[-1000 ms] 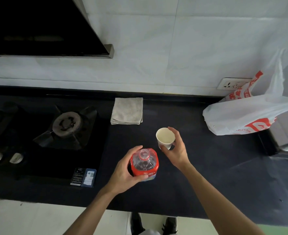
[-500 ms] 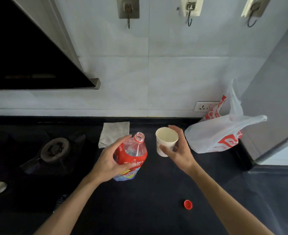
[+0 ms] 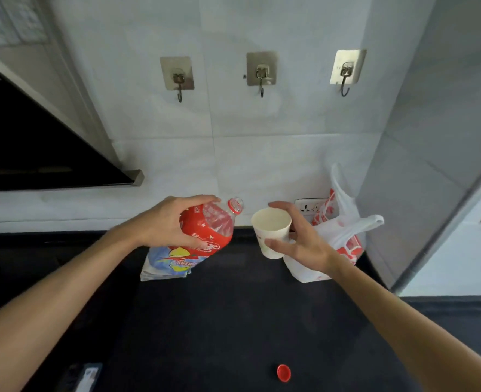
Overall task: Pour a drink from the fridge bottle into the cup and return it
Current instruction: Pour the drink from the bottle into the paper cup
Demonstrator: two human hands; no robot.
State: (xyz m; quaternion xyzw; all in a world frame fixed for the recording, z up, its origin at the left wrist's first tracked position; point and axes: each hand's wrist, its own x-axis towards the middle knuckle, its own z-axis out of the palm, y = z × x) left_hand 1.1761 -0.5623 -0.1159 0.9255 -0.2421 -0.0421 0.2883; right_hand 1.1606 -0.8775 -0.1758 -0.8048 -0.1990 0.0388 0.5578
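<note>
My left hand [image 3: 163,222] grips a clear plastic bottle [image 3: 205,236] with a red label, held above the black counter [image 3: 219,321] and tilted so its uncapped mouth points right toward the cup. A white paper cup [image 3: 271,233] is held up in my right hand [image 3: 301,244], fingers curled round its side, its rim just right of the bottle mouth. The cup looks empty inside. No liquid is seen leaving the bottle. The red bottle cap [image 3: 284,372] lies on the counter near the front edge.
A white and red plastic bag [image 3: 344,236] sits at the back right beside a grey panel [image 3: 431,137]. A wall socket [image 3: 310,206] is behind the cup. A folded cloth [image 3: 148,274] lies under the bottle. Range hood [image 3: 35,142] at left; three hooks [image 3: 261,72] on the wall.
Both hands have risen off the counter with the bottle and cup. The bottle has tipped further toward the cup, and the camera has tilted upward.
</note>
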